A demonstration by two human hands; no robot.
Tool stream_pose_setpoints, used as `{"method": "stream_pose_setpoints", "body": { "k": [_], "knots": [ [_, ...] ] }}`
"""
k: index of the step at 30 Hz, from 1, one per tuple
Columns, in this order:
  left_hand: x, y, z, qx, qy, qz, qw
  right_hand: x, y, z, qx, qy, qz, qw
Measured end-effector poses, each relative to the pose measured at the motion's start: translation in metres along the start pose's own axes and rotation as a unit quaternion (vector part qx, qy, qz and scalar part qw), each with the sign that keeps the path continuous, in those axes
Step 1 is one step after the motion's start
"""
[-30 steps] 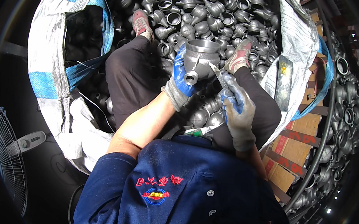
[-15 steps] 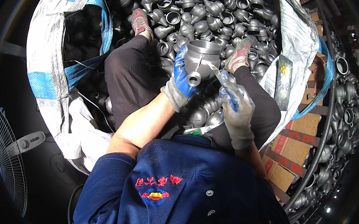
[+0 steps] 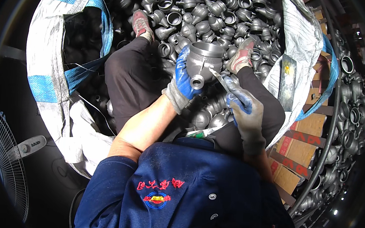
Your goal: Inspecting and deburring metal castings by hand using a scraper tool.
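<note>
Grip, head view: left hand [image 3: 183,79], gloved, one, curled against the left side of a grey metal fitting [image 3: 204,58]. Right hand [image 3: 245,106], gloved, one, folded closed on a flat tool [image 3: 221,80].

Item: fitting, held up between the person's knees, over the pile; wide threaded mouth upward, small round spout toward the body.

Item: tool, slim, slanting up and leftward to the fitting's right side. Too small here to tell knife from file, or whether the tip presses or hovers.

Surroundings: pile of like metal parts [image 3: 201,28]; white-and-blue bag [image 3: 46,58] around it; two shoes [image 3: 142,24] among the parts.

Handling notes, by judgement: left hold best kept firm and behind the working edge; tool strokes short, light, directed away from the left fingers; fitting turned to suit the tool, keeping the right wrist straight; thread best spared any scrape.
</note>
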State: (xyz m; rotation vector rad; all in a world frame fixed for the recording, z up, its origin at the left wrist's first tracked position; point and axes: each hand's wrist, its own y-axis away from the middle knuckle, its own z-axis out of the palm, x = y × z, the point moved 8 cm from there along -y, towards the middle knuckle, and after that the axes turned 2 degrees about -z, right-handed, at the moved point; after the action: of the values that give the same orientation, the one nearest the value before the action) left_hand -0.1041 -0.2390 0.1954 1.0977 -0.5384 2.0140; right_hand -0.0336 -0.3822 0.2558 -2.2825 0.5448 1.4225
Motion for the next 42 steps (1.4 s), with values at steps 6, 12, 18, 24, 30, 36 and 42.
{"method": "stream_pose_setpoints", "body": {
  "k": [6,12,18,24,30,36,42],
  "knots": [
    [0.011,0.004,0.004,-0.015,0.084,0.017,0.996,-0.004,-0.004,0.001,-0.048,-0.074,0.083,0.993],
    [-0.007,-0.002,0.013,-0.073,0.461,-0.106,0.878,0.004,-0.002,0.005,-0.020,-0.130,0.128,0.983],
    [-0.009,-0.001,0.006,-0.027,0.423,-0.099,0.900,-0.012,-0.005,-0.002,-0.048,0.062,0.010,0.997],
    [-0.011,-0.001,0.005,-0.009,0.406,-0.109,0.907,0.001,-0.001,0.002,-0.049,-0.027,0.018,0.998],
    [-0.001,0.001,0.013,-0.062,0.210,-0.035,0.975,0.013,-0.019,0.006,0.048,-0.181,0.069,0.980],
    [0.001,0.011,0.019,-0.067,0.146,-0.002,0.987,0.033,-0.032,0.022,-0.002,-0.160,0.152,0.975],
    [0.003,0.013,0.016,-0.056,-0.026,0.013,0.998,0.019,-0.035,0.022,0.035,-0.272,0.101,0.956]
  ]
}}
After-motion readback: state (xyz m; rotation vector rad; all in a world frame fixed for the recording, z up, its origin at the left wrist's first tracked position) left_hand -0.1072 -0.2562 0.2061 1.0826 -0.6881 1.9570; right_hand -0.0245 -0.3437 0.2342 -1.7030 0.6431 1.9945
